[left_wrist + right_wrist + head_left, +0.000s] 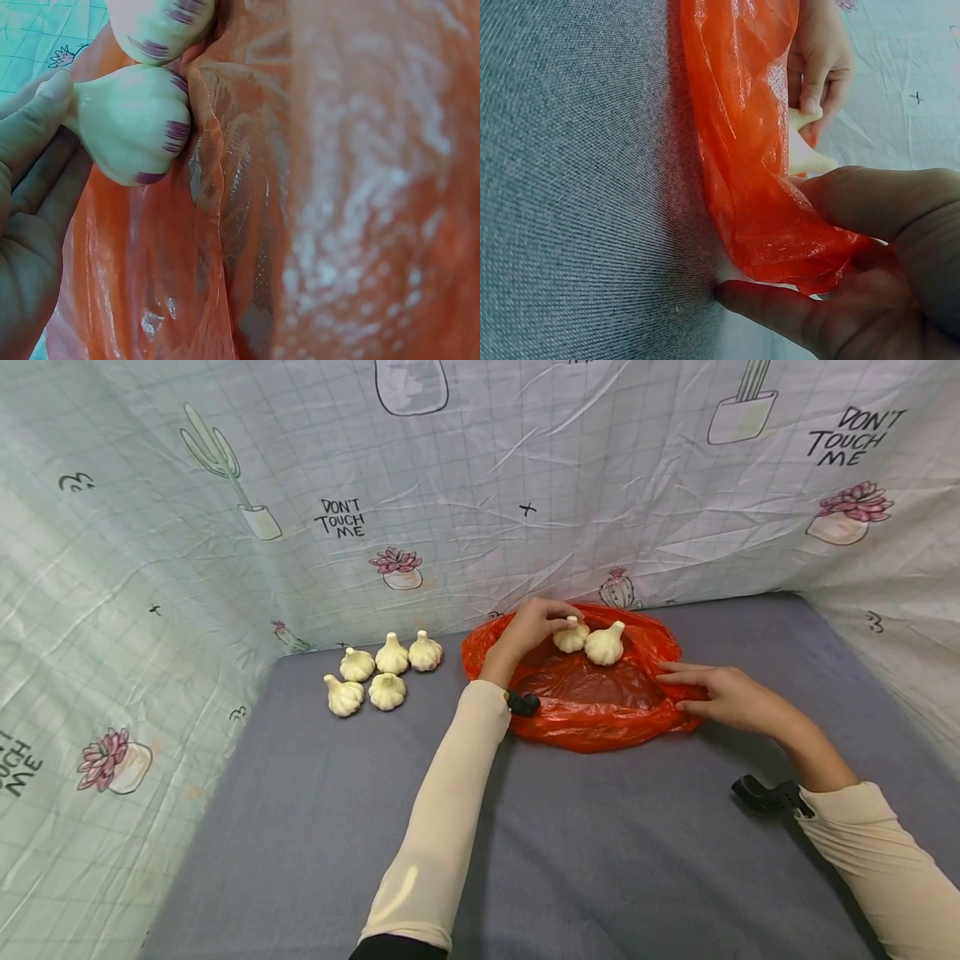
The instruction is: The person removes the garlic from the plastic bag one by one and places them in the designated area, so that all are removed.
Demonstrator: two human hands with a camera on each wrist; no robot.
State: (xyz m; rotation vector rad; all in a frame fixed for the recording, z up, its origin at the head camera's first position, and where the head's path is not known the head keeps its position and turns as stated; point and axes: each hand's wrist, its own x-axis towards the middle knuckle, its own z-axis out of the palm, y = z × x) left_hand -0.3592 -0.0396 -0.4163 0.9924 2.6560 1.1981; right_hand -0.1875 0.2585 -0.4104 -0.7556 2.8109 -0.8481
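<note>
An open red plastic bag point(585, 727) lies on the grey cloth with its rim spread wide. My left hand point(534, 625) reaches over its far left side and pinches a garlic bulb point(135, 124) by the stem, between thumb and fingers. A second garlic bulb point(604, 644) rests beside it in the bag, touching it in the left wrist view. At the bag's right side, my right hand point(723, 695) holds the rim. In the right wrist view the red plastic point(780, 232) runs between its thumb and fingers.
Several more garlic bulbs point(387, 691) stand in two loose rows on the grey cloth point(315, 835), left of the bag. Behind them hangs a pale printed curtain point(465, 510), which also covers both sides.
</note>
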